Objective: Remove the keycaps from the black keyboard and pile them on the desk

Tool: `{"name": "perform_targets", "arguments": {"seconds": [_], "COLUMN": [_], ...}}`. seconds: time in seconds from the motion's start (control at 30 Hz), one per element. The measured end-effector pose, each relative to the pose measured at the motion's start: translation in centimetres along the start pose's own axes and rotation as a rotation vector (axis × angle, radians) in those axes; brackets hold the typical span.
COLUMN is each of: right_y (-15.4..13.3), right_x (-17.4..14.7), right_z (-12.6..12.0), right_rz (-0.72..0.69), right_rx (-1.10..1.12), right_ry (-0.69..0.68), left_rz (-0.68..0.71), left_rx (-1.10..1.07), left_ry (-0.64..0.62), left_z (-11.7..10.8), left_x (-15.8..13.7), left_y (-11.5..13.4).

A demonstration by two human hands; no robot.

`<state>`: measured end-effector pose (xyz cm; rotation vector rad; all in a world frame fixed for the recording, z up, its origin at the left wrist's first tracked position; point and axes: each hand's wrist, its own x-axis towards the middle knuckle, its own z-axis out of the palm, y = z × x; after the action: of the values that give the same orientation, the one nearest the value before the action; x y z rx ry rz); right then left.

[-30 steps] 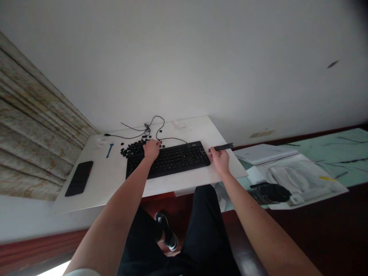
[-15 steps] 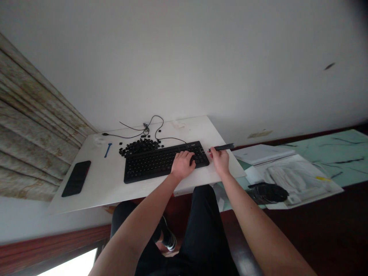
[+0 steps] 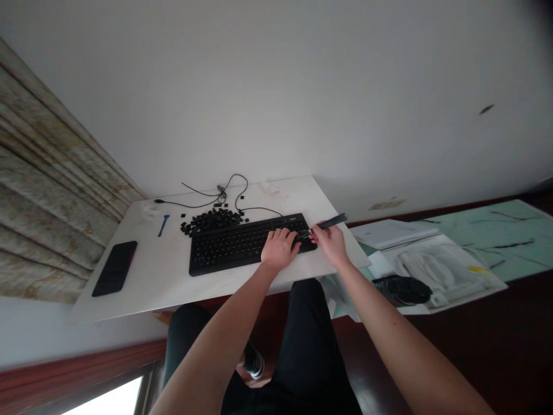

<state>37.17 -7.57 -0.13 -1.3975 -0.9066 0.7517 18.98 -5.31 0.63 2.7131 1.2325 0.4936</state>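
Observation:
A black keyboard (image 3: pixel 235 242) lies on the white table, its keys mostly removed or bare in look; single switches are too small to tell. On its right half rests my left hand (image 3: pixel 279 248), fingers apart and laid over the keys. My right hand (image 3: pixel 329 242) is closed around a dark-handled keycap puller (image 3: pixel 333 221). The puller's thin metal wires point left, low over the keyboard's right end, close to my left fingers. Behind the keyboard is a heap of loose black keycaps (image 3: pixel 212 220).
The black cable (image 3: pixel 263 208) runs in loops behind the keyboard. A blue tool (image 3: pixel 163 225) and a dark phone (image 3: pixel 114 268) lie to the left on the white table (image 3: pixel 155 288). To the right, lower down, are papers (image 3: pixel 393 233) and a black bundle (image 3: pixel 401 289).
My right hand has moved slightly left, bringing the puller's wire end over the keyboard. My left hand has shifted a little right, and its thumb is further out.

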Motion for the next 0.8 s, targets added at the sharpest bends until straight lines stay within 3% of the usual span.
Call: {"name": "perform_targets", "arguments": {"seconds": [0.2,0.53,0.8], "right_y": [-1.1,-1.2,-1.4], "right_x": [-0.1,1.2,1.6], "right_z": [0.4,0.6,0.5], "right_rz": [-0.057,-0.068,-0.021], "right_rx": [-0.276,-0.425,-0.238], "right_ry": [-0.104,-0.304,-0.407], "left_rz": [-0.007,-0.012,-0.061], "left_rx": [-0.011,-0.022,-0.062], "left_ry": [-0.012,-0.013,-0.07], "left_z": [0.0,0.2,-0.2], "left_x": [0.1,0.3,1.0], "left_y": [-0.1,-0.3,-0.3]}}
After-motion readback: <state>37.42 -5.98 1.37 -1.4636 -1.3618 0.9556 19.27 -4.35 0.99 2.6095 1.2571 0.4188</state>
